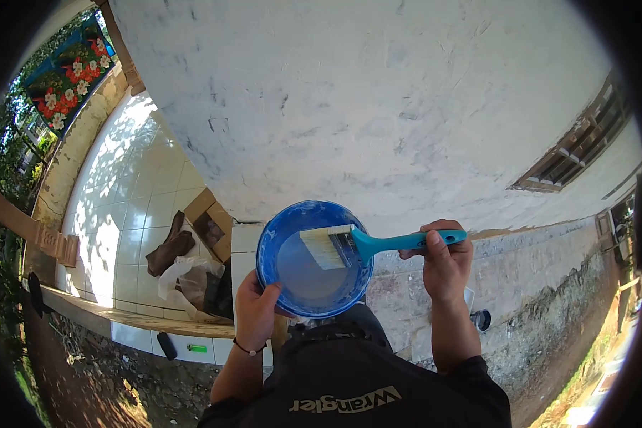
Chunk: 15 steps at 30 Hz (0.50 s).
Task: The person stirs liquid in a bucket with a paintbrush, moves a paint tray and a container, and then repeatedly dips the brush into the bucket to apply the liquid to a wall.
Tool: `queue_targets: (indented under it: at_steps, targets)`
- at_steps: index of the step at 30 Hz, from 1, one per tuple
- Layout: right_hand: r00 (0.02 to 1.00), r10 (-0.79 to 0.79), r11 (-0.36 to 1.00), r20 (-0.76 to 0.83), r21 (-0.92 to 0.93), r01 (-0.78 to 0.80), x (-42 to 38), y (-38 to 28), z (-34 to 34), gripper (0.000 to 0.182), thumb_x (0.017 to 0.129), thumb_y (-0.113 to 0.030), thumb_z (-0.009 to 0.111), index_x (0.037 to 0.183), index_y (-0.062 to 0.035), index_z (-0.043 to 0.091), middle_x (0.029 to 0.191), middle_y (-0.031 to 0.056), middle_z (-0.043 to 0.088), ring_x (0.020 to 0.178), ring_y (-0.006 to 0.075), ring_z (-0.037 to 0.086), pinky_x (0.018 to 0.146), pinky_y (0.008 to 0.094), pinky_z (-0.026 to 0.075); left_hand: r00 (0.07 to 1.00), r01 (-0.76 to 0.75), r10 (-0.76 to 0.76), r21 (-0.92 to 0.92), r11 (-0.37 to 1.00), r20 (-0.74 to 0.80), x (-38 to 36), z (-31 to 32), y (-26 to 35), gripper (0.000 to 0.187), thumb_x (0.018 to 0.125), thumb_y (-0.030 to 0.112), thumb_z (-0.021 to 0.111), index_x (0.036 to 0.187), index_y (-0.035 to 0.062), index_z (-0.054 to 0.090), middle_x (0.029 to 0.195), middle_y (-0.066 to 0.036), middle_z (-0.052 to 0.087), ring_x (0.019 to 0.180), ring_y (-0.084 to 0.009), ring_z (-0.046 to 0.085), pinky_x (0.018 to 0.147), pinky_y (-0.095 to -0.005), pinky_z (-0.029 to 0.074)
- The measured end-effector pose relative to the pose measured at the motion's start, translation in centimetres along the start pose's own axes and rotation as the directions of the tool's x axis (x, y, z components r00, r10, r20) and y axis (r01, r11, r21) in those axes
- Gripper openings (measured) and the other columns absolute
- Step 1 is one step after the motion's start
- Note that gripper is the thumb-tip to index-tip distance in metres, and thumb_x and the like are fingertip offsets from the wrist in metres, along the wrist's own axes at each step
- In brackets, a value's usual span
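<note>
My left hand [257, 310] grips the near left rim of a blue bucket [262, 260], with the thumb over the edge. Whitish liquid paint [303, 282] lies inside the bucket, and pale smears coat its inner wall. Closed round the end of a turquoise handle, my right hand [447, 264] holds a wide paintbrush [389, 244] nearly level. Its cream bristles [322, 246] are over the bucket's opening, above the paint. Beyond the bucket rises a wall [349, 107] with patchy white paint and grey marks.
On the left, a tiled porch floor [132, 214] holds a cardboard box [220, 232], a brown cloth-like item [171, 246] and a plastic bag [185, 278]. A black object [167, 346] and a green lighter-like item [197, 348] lie on the ledge. A barred window [574, 150] is at right.
</note>
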State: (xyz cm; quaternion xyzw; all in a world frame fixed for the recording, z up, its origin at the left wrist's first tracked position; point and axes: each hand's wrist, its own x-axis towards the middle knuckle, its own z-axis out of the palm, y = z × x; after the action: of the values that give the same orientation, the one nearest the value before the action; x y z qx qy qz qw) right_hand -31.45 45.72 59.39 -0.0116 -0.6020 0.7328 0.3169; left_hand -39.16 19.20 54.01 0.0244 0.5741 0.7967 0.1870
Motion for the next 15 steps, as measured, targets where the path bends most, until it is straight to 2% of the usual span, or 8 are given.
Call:
queue_targets:
  at_steps: [4, 6, 8, 11, 15]
  targets:
    - [0.999, -0.001, 0.996, 0.050, 0.084, -0.003, 2.5, 1.6, -2.3, 0.015, 0.092, -0.010, 0.058, 0.096, 0.0049, 0.058, 0.076, 0.0148, 0.065, 0.067, 0.0222, 0.067, 0.062, 0.0336, 0.057, 0.997, -0.029, 0.031, 0.027, 0.999, -0.065, 1.1, 2.4, -1.1, 0.022, 0.084, 0.004, 0.050, 0.104, -0.0052, 0.055, 0.089, -0.009, 0.063, 0.063, -0.0150, 0.066, 0.046, -0.0277, 0.058]
    - [0.985, 0.027, 0.997, 0.171, -0.082, -0.013, 4.0, 2.3, -3.7, 0.013, 0.091, -0.007, 0.058, 0.096, 0.0053, 0.059, 0.077, 0.0146, 0.065, 0.070, 0.0209, 0.066, 0.065, 0.0320, 0.056, 0.994, -0.039, 0.042, 0.028, 0.999, -0.102, 1.7, 4.2, -1.4, 0.022, 0.084, 0.004, 0.050, 0.104, -0.0054, 0.054, 0.088, -0.009, 0.063, 0.063, -0.0147, 0.065, 0.046, -0.0275, 0.058]
    - [0.977, 0.039, 0.999, 0.208, -0.012, -0.037, 5.7, 2.8, -5.6, 0.011, 0.091, -0.005, 0.059, 0.096, 0.0055, 0.059, 0.079, 0.0143, 0.065, 0.073, 0.0199, 0.066, 0.067, 0.0311, 0.056, 0.989, -0.057, 0.061, 0.032, 0.998, -0.136, 2.7, 6.3, -1.5, 0.023, 0.084, 0.004, 0.050, 0.104, -0.0056, 0.054, 0.088, -0.009, 0.063, 0.063, -0.0145, 0.065, 0.045, -0.0273, 0.058]
    - [0.957, 0.056, 0.997, 0.285, -0.068, -0.039, 8.1, 3.4, -7.9, 0.012, 0.091, -0.005, 0.059, 0.095, 0.0058, 0.060, 0.082, 0.0147, 0.065, 0.074, 0.0190, 0.066, 0.067, 0.0311, 0.056, 0.982, -0.054, 0.062, 0.046, 0.997, -0.180, 3.9, 9.3, -1.8, 0.023, 0.084, 0.004, 0.050, 0.104, -0.0059, 0.054, 0.088, -0.009, 0.063, 0.063, -0.0142, 0.065, 0.046, -0.0269, 0.058]
    - [0.955, 0.057, 0.994, 0.290, 0.077, -0.083, 11.4, 3.6, -10.2, 0.011, 0.091, -0.005, 0.059, 0.094, 0.0054, 0.060, 0.082, 0.0142, 0.065, 0.073, 0.0181, 0.065, 0.066, 0.0303, 0.056, 0.973, -0.092, 0.100, 0.045, 0.995, -0.207, 5.3, 11.9, -2.5, 0.024, 0.086, 0.003, 0.050, 0.107, -0.0066, 0.053, 0.090, -0.011, 0.063, 0.064, -0.0151, 0.065, 0.048, -0.0259, 0.058]
